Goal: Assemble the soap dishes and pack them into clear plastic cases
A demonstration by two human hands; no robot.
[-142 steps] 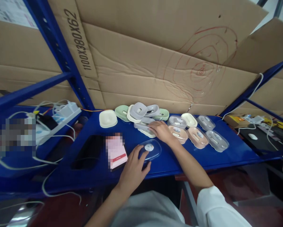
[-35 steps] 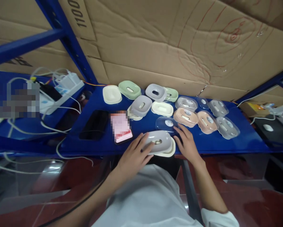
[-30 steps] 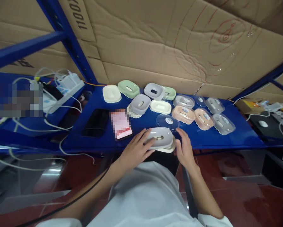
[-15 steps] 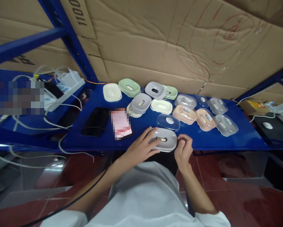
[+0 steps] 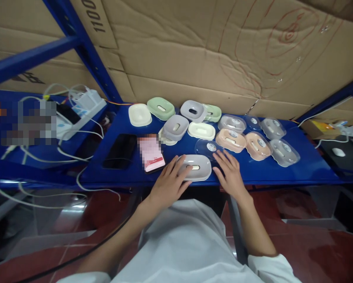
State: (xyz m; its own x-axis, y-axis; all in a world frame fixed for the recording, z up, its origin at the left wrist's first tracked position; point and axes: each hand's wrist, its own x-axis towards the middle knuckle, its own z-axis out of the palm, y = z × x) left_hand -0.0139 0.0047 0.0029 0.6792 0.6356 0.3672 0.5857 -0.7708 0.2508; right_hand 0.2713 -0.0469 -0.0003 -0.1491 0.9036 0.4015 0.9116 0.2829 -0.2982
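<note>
A pale grey soap dish (image 5: pixel 204 167) with an oval slot in its middle rests near the front edge of the blue table. My left hand (image 5: pixel 169 181) lies with spread fingers over the dish's left end, touching it. One finger reaches inside the rim. To the right of the dish, my right hand (image 5: pixel 231 173) is open, fingers apart and pointing forward. Its fingertips are at the right edge of a clear lid (image 5: pixel 202 147) with a round sticker, which lies just behind the dish. Whether they touch the lid, I cannot tell.
Behind are a cream dish (image 5: pixel 201 131), a green dish (image 5: pixel 160 108) and several grey ones. To the right stand lidded soap boxes, including a peach one (image 5: pixel 258 147). A dark phone (image 5: pixel 120 151) and a lit phone (image 5: pixel 152 153) lie left. Cardboard (image 5: pixel 170 51) walls the back.
The grey dish and my left hand on it have shifted left. My right hand has opened from a curled shape and moved forward toward the clear lid.
</note>
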